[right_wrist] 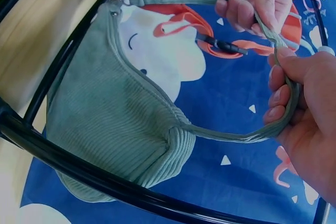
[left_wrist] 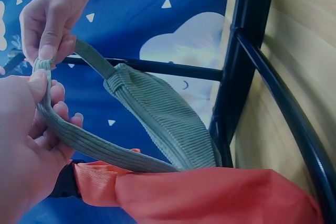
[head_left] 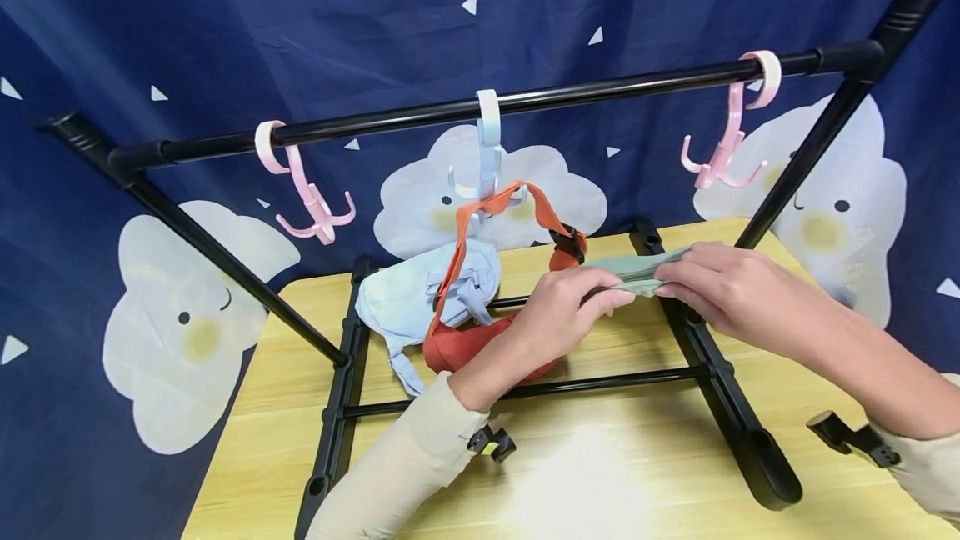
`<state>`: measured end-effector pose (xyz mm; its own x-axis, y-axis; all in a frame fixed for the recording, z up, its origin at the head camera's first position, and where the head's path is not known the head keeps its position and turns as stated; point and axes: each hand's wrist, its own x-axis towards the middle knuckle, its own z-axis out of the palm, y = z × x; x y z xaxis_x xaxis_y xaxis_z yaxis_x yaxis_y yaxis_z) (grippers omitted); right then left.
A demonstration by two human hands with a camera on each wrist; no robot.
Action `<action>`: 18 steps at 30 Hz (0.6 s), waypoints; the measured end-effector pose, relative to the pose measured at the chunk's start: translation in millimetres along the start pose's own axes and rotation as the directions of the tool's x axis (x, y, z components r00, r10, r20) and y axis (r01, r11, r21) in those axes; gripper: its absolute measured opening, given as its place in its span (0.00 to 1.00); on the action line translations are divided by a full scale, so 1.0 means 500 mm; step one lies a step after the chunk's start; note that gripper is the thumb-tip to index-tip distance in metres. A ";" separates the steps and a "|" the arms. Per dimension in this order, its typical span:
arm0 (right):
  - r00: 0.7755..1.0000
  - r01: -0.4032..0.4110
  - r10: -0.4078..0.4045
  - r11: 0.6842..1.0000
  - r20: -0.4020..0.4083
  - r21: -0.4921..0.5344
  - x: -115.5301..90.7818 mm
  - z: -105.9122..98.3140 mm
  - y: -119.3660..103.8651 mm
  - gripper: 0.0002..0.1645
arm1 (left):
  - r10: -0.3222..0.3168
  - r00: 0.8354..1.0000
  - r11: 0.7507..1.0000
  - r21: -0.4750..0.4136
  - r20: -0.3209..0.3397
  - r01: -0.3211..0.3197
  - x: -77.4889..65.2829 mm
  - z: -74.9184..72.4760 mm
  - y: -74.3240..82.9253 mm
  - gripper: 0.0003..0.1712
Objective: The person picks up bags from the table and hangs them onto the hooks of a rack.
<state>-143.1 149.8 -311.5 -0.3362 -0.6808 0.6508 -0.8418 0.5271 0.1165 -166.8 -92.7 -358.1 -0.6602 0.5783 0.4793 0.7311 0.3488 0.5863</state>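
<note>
Both hands pinch the strap of a green corduroy shoulder bag (right_wrist: 115,98). My left hand (head_left: 551,311) holds the strap between thumb and fingers, and close beside it my right hand (head_left: 723,282) grips the same strap (left_wrist: 105,148). Below them the bag's ribbed body hangs down, mostly hidden by my hands in the head view. An orange-red waist bag (head_left: 468,348) with a black buckle (head_left: 567,243) hangs by its strap from the light blue hook (head_left: 489,152), partly behind my left forearm. Behind it, further left, is a light blue bag (head_left: 405,294).
A black rack's top bar (head_left: 405,117) crosses above the wooden table (head_left: 270,415). Pink multi-prong hooks hang from it, a left pink hook (head_left: 309,194) and a right pink hook (head_left: 726,144). A dark blue curtain (head_left: 337,15) with clouds stands behind.
</note>
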 end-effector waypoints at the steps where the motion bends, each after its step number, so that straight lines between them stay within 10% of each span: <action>1: 1.000 0.008 -0.008 1.000 -0.015 0.008 0.001 -0.001 0.001 0.31 | 0.006 1.000 1.000 -0.010 -0.008 -0.006 0.001 -0.001 0.003 0.09; 18: 0.991 0.038 -0.036 0.999 -0.130 0.014 0.023 -0.045 -0.003 0.29 | 0.168 0.976 0.985 -0.017 -0.135 -0.172 0.032 -0.022 0.041 0.06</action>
<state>-136.5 152.6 -287.2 -0.2477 -0.6276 0.7380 -0.8597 0.4936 0.1311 -164.1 -84.6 -331.3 -0.5448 0.5240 0.6547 0.8308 0.2313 0.5063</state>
